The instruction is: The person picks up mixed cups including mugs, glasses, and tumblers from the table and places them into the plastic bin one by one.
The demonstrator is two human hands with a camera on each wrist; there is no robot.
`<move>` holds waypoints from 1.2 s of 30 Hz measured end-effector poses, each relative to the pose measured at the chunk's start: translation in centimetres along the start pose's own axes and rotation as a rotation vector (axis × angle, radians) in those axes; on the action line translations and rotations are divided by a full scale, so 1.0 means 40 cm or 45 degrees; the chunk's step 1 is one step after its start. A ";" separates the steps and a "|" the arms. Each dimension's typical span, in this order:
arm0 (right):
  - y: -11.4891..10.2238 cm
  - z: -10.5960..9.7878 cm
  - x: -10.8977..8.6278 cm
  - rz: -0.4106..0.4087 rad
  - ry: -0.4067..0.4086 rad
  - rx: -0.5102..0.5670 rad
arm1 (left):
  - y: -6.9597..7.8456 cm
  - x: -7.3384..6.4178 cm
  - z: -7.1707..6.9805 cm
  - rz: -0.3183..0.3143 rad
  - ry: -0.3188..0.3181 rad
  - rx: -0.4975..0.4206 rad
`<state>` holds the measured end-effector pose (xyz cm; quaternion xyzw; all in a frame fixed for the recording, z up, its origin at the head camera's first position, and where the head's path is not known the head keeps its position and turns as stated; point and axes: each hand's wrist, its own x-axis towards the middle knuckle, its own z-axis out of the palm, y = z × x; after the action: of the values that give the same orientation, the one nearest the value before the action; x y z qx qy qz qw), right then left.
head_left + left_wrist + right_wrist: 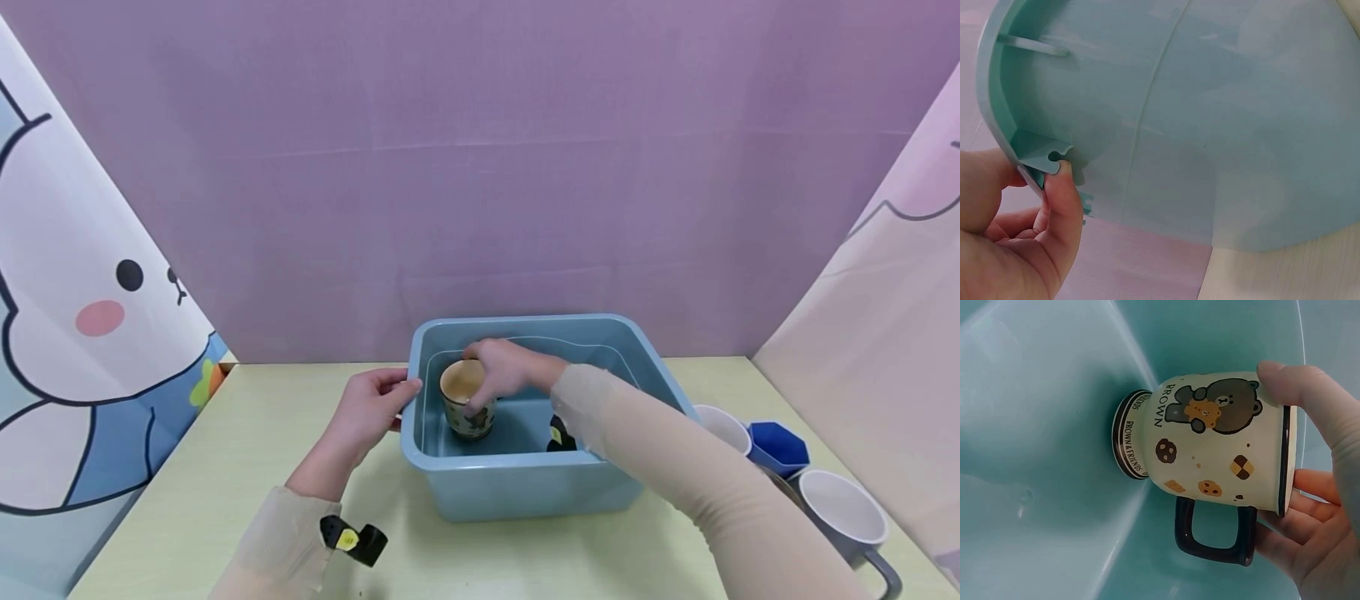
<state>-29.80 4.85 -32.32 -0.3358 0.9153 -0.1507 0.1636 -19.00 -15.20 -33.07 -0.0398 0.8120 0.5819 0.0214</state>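
Both arms (pixel 675 450) reach forward; left fingers (pixel 1065 209) pinch the bin's rim (pixel 517 460); right fingers (pixel 1315 482) grip the mug (pixel 1216 444).

We pinch with our left hand (pixel 369 408), thumb near its curled fingers; our right hand (pixel 507 369) grips, thumb opposite its fingers.
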 end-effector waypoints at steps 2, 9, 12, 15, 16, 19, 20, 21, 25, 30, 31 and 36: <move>-0.001 0.001 0.000 0.005 -0.007 -0.011 | 0.000 0.000 0.000 -0.001 0.002 0.000; -0.002 0.005 -0.006 0.038 -0.040 -0.002 | 0.000 0.002 0.003 0.003 -0.001 -0.002; -0.003 0.004 -0.009 0.051 -0.051 -0.001 | 0.002 0.001 0.004 0.006 -0.005 -0.003; -0.001 0.005 -0.009 0.064 -0.053 -0.008 | 0.004 0.001 0.003 0.005 -0.009 -0.001; 0.000 0.005 -0.008 0.067 -0.053 -0.013 | 0.004 0.001 0.003 0.005 -0.010 0.000; 0.003 0.005 -0.007 0.073 -0.052 -0.032 | 0.005 0.000 0.003 0.003 -0.011 0.001; 0.003 0.004 -0.006 0.075 -0.052 -0.042 | 0.005 0.000 0.002 0.004 -0.012 0.001; 0.003 0.004 -0.006 0.080 -0.056 -0.044 | 0.005 0.000 0.002 0.004 -0.013 0.000; 0.003 0.002 -0.005 0.096 -0.074 -0.049 | 0.004 0.000 -0.001 0.001 -0.017 -0.005; 0.003 -0.001 -0.001 0.105 -0.102 -0.027 | 0.004 0.001 -0.009 -0.002 -0.016 -0.007; 0.003 -0.002 -0.001 0.104 -0.107 -0.021 | 0.004 0.001 -0.011 -0.001 -0.016 -0.006; 0.001 -0.008 -0.005 0.085 -0.118 0.001 | 0.002 0.000 -0.014 -0.001 -0.012 -0.013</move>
<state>-29.82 5.07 -32.00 -0.3117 0.9173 -0.1298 0.2110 -18.99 -15.69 -32.82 -0.0375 0.8090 0.5861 0.0251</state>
